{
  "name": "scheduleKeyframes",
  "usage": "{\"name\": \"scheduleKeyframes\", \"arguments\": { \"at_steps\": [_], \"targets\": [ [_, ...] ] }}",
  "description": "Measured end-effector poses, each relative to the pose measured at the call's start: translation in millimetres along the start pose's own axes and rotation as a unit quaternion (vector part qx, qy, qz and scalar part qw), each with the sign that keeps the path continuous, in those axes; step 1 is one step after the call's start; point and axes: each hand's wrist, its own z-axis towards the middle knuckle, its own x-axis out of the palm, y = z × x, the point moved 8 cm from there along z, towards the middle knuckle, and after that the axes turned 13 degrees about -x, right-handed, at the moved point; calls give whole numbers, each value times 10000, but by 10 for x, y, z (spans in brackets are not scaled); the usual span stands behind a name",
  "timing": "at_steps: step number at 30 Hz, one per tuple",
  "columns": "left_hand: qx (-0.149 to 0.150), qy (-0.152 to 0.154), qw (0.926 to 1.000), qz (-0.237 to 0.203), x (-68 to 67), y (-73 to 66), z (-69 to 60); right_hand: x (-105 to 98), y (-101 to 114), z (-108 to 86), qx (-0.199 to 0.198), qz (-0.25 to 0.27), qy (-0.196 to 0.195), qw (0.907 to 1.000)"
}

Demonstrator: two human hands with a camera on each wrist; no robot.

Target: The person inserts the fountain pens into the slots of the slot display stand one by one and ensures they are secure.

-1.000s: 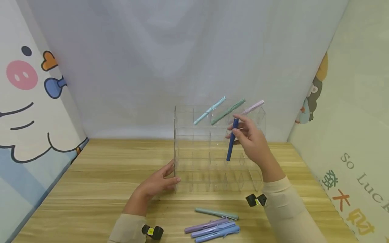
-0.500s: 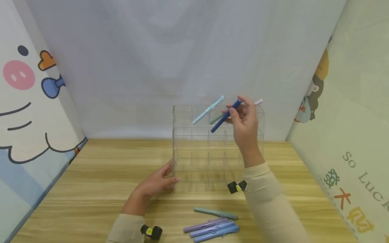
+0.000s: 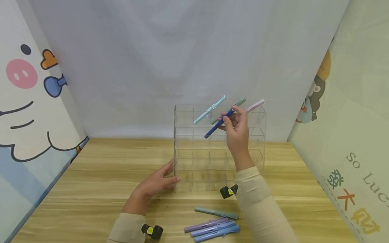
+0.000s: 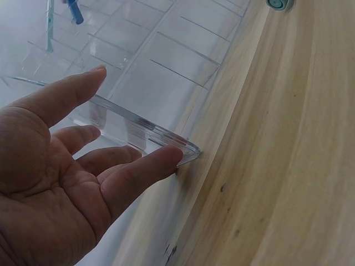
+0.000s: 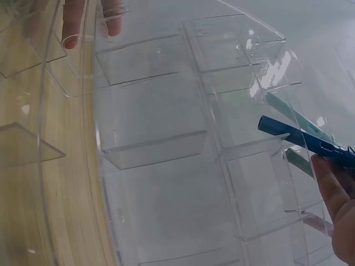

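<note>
My right hand (image 3: 238, 130) pinches a dark blue pen (image 3: 216, 126) in front of the upper rows of a clear acrylic rack (image 3: 183, 127). The pen slants, its lower end pointing down and left, and in the right wrist view the blue pen (image 5: 302, 139) is at the compartment openings. Behind it, a light-blue pen (image 3: 210, 109), a green pen (image 3: 240, 101) and a pale pink pen (image 3: 256, 105) lean in the top row. My left hand (image 3: 158, 180) rests against the rack's left side, and in the left wrist view its fingers (image 4: 119, 160) are extended along the clear edge.
On the wooden table (image 3: 100, 189) before the rack lie several capped pens: a grey-green pen (image 3: 215, 213), a purple pen (image 3: 206, 224) and blue ones (image 3: 217, 233). A pale cloth (image 3: 136, 67) hangs behind, with printed panels at both sides.
My right hand has carried the dark blue pen up and left to the rack's upper rows, tilting it from near upright to slanted, then slightly down-left. The left hand stays at the rack.
</note>
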Motion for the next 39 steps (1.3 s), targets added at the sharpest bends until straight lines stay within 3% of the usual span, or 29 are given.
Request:
{"name": "scheduleKeyframes", "arguments": {
  "at_steps": [12, 22, 31, 39],
  "targets": [
    [59, 90, 9999, 46, -11, 4, 20, 57, -78, -94, 325, -557, 476, 9968],
    [13, -14, 10000, -50, -15, 21, 6, 124, 171, -84, 341, -1060, 766, 9908],
    [36, 13, 10000, -22, -8, 17, -2, 65, -38, -114, 328, -1354, 853, 9866],
    [1, 35, 10000, -18, 5, -3, -22, 62, -59, -126, 303, -1468, 937, 9843]
  ]
}}
